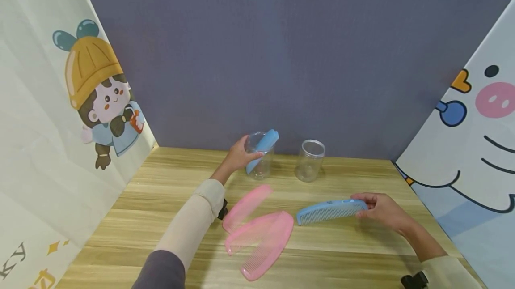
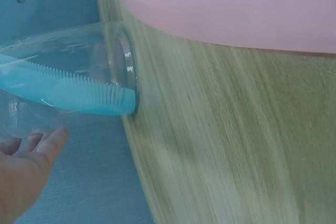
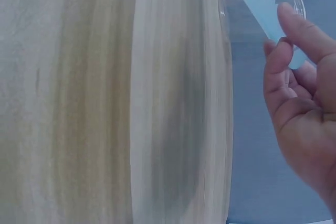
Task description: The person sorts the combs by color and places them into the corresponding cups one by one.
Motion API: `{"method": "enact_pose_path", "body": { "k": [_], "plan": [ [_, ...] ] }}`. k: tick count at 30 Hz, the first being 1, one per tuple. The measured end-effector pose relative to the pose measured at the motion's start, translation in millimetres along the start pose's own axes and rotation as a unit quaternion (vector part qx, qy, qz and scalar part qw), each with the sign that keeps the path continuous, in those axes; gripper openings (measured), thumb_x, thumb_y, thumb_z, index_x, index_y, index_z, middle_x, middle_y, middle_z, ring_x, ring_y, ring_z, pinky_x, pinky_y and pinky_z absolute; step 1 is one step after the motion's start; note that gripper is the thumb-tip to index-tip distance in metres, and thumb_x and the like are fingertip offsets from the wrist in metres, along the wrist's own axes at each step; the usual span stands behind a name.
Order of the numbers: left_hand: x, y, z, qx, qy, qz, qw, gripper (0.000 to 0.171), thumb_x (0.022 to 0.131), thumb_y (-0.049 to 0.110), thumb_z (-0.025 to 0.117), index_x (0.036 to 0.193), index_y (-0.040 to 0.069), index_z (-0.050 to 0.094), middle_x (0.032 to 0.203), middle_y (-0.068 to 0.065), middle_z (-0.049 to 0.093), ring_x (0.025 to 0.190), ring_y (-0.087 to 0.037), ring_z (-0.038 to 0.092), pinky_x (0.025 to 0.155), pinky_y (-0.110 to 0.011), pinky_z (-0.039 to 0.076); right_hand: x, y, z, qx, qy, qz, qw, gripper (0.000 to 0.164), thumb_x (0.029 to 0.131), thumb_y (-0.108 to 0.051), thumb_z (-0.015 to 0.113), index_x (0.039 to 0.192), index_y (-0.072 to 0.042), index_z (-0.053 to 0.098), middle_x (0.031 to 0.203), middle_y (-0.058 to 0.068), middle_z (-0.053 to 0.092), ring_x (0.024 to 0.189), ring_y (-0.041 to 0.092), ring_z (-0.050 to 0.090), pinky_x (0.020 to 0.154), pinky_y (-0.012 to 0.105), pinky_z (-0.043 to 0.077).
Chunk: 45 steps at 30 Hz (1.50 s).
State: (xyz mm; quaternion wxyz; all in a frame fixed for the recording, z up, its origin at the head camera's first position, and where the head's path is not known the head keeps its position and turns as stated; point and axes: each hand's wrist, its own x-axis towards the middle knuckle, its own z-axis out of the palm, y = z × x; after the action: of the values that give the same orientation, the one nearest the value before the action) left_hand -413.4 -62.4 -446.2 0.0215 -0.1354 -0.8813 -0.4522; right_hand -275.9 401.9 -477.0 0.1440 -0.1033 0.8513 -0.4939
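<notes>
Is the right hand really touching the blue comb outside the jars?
Touching: the right wrist view shows the right hand pinching the blue comb between thumb and finger.

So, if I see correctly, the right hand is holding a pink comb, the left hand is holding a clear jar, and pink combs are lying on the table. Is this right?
Not quite: the comb in the right hand is blue, not pink, as the head view shows. The left hand is holding a clear jar, and pink combs are lying on the table.

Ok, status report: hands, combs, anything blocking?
Left hand holds clear jar, blue comb inside. Right hand pinches another blue comb. Pink combs nearby on table, likely not blocking.
</notes>
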Motion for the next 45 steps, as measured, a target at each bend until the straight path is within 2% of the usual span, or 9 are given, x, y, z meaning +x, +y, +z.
{"method": "enact_pose_path", "body": {
  "k": [6,12,23,31,36,41,45],
  "plan": [
    [-0.9,1.5,-0.8,-0.005,-0.004,-0.002,1.0000,0.099,0.090,0.045,0.077,0.161,0.003,0.023,0.161,-0.021,0.038,0.146,-0.039,0.043,0.119,-0.050,0.040,2,-4,0,-0.003,0.025,0.004,1.000,0.070,0.087,-0.018,0.081,0.141,0.014,0.050,0.126,0.027,0.066,0.097,0.007,0.068,0.079,0.026,0.062],
    [-0.6,2.2,-0.4,-0.004,-0.005,-0.007,1.0000,0.098,0.090,0.044,0.077,0.161,0.003,0.023,0.162,-0.020,0.037,0.146,-0.039,0.042,0.119,-0.049,0.041,4,-7,-1,0.006,0.023,0.003,1.000,0.069,0.088,-0.014,0.080,0.142,0.015,0.047,0.126,0.027,0.066,0.096,0.007,0.070,0.081,0.030,0.063],
    [-1.4,1.3,-1.6,-0.022,-0.006,-0.008,0.9997,0.100,0.089,0.046,0.077,0.161,0.004,0.023,0.161,-0.021,0.038,0.146,-0.039,0.043,0.119,-0.050,0.040,12,-14,-2,0.008,0.032,-0.015,0.999,0.066,0.090,-0.014,0.078,0.142,0.014,0.048,0.124,0.025,0.067,0.095,0.006,0.069,0.078,0.025,0.062],
    [-1.4,-1.0,-0.4,-0.023,-0.005,-0.013,0.9996,0.101,0.088,0.046,0.078,0.161,0.005,0.024,0.161,-0.020,0.038,0.145,-0.039,0.044,0.118,-0.051,0.041,16,-28,-3,0.004,0.034,-0.027,0.999,0.068,0.091,-0.012,0.076,0.146,0.013,0.045,0.130,0.032,0.062,0.100,0.010,0.070,0.081,0.029,0.063],
    [-1.3,-1.6,0.7,-0.026,-0.006,-0.011,0.9996,0.101,0.087,0.046,0.079,0.161,0.004,0.024,0.161,-0.020,0.038,0.145,-0.039,0.044,0.119,-0.050,0.041,19,-36,-5,-0.013,0.043,-0.010,0.999,0.070,0.091,-0.021,0.078,0.148,0.006,0.047,0.131,0.028,0.064,0.099,0.005,0.069,0.084,0.033,0.062],
    [-0.5,-1.5,0.8,-0.024,-0.004,-0.009,0.9997,0.100,0.088,0.046,0.079,0.161,0.004,0.024,0.161,-0.020,0.039,0.145,-0.039,0.044,0.119,-0.050,0.041,22,-44,-8,-0.040,0.058,-0.016,0.997,0.069,0.090,-0.027,0.079,0.147,0.001,0.051,0.132,0.021,0.065,0.100,-0.001,0.065,0.082,0.027,0.060],
    [-0.5,-0.5,0.3,-0.025,-0.005,-0.010,0.9996,0.100,0.087,0.047,0.079,0.161,0.005,0.025,0.161,-0.019,0.039,0.145,-0.038,0.044,0.119,-0.050,0.041,27,-51,-11,-0.039,0.066,-0.026,0.997,0.068,0.091,-0.026,0.078,0.147,0.000,0.052,0.120,0.011,0.070,0.094,-0.002,0.063,0.078,0.023,0.058]
  ]
}}
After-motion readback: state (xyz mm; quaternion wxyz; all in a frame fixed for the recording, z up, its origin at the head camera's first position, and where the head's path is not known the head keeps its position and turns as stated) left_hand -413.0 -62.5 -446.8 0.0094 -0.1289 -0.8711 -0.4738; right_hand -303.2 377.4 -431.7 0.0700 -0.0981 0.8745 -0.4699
